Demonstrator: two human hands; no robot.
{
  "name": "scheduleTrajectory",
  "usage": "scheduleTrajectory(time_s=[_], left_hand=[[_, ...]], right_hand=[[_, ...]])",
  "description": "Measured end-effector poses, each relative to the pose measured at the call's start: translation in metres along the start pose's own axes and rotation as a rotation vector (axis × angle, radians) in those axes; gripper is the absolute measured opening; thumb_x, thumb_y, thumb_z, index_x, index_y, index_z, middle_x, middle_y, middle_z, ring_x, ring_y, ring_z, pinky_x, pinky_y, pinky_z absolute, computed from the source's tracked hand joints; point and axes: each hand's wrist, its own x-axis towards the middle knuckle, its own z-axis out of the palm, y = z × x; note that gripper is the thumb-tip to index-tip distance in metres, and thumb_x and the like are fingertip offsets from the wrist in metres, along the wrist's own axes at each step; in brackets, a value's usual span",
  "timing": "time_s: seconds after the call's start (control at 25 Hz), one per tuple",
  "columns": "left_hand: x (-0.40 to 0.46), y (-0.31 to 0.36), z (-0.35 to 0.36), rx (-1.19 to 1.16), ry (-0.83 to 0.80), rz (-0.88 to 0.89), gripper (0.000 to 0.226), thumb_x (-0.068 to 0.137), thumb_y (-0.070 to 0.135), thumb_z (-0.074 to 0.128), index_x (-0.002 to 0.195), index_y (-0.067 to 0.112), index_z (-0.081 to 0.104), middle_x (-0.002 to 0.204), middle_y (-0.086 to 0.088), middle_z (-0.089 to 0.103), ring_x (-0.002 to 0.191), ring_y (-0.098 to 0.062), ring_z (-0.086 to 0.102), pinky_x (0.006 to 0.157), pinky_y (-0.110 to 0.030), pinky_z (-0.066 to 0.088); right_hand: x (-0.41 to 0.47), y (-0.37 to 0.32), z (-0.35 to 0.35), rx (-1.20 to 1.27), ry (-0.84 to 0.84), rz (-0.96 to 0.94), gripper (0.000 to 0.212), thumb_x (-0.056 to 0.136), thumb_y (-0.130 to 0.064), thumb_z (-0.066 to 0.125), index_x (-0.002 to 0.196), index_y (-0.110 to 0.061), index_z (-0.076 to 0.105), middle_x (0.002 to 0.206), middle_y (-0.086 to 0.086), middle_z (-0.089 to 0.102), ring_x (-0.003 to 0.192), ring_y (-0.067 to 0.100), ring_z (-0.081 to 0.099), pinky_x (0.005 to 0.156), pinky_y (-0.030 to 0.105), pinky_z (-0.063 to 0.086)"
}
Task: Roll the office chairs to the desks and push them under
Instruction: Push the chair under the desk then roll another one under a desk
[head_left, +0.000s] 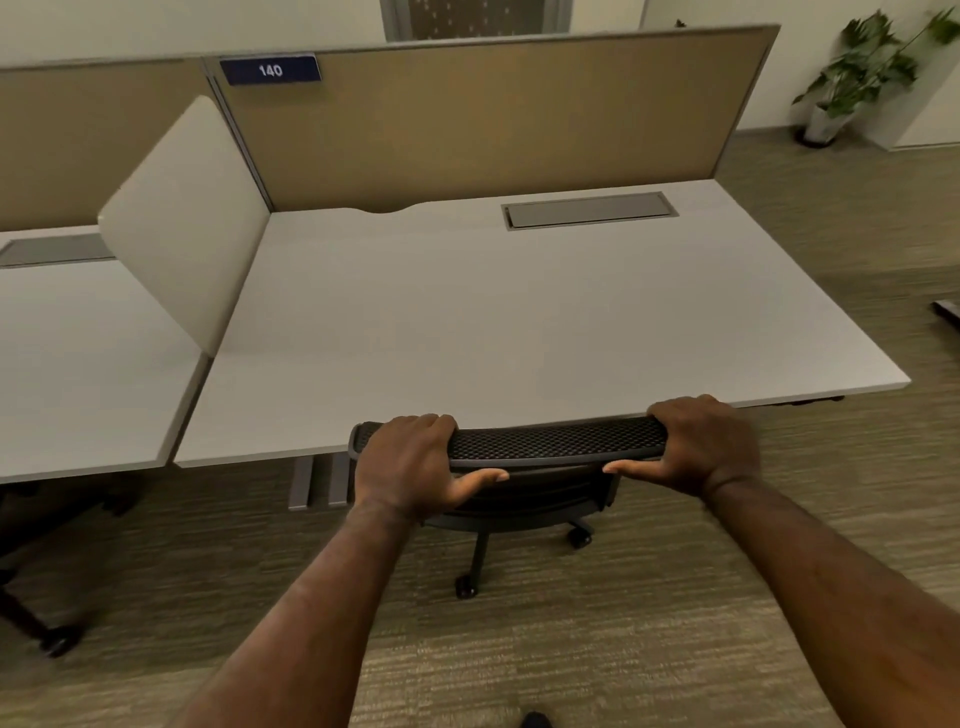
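A black mesh-backed office chair (550, 441) stands at the front edge of a white desk (519, 322), its seat tucked beneath the desktop and two castors showing on the carpet behind. My left hand (410, 462) grips the left end of the backrest's top rim, thumb underneath. My right hand (701, 444) grips the right end the same way. The backrest's top touches or nearly touches the desk edge.
A tan partition (493, 114) with a blue "140" sign backs the desk, and a white side divider (187, 218) separates it from a neighbouring desk (78, 364). Another dark chair's base (47, 618) sits lower left. A potted plant (852, 78) stands far right. A dark object (948, 314) pokes in at the right edge.
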Motion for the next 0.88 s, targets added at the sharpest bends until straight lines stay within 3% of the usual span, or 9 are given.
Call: scheduleTrajectory(time_s=[0.36, 0.52, 0.88], left_hand=[[0.024, 0.046, 0.007, 0.007, -0.006, -0.025, 0.092, 0.067, 0.100, 0.017, 0.085, 0.021, 0.060, 0.075, 0.004, 0.060, 0.070, -0.018, 0.056, 0.059, -0.031, 0.034], [0.031, 0.059, 0.012, 0.029, -0.008, -0.022, 0.090, 0.069, 0.098, 0.019, 0.086, 0.021, 0.061, 0.075, 0.004, 0.060, 0.068, -0.018, 0.056, 0.057, -0.030, 0.035], [0.032, 0.060, 0.011, 0.029, -0.038, -0.046, 0.091, 0.068, 0.099, 0.019, 0.094, 0.022, 0.060, 0.083, 0.004, 0.060, 0.075, -0.018, 0.056, 0.063, -0.032, 0.040]], right_hand=[[0.008, 0.055, 0.004, 0.020, -0.020, -0.035, 0.103, 0.049, -0.105, 0.018, 0.075, -0.017, 0.065, 0.072, 0.003, 0.063, 0.067, 0.026, 0.054, 0.060, 0.032, 0.041], [0.014, 0.069, 0.003, 0.034, -0.040, -0.046, 0.108, 0.048, -0.106, 0.014, 0.079, -0.017, 0.065, 0.076, 0.003, 0.064, 0.071, 0.027, 0.056, 0.062, 0.032, 0.042], [0.013, 0.072, -0.003, 0.050, -0.094, -0.072, 0.101, 0.054, -0.104, 0.022, 0.089, -0.019, 0.064, 0.081, 0.001, 0.063, 0.074, 0.024, 0.056, 0.070, 0.036, 0.048]])
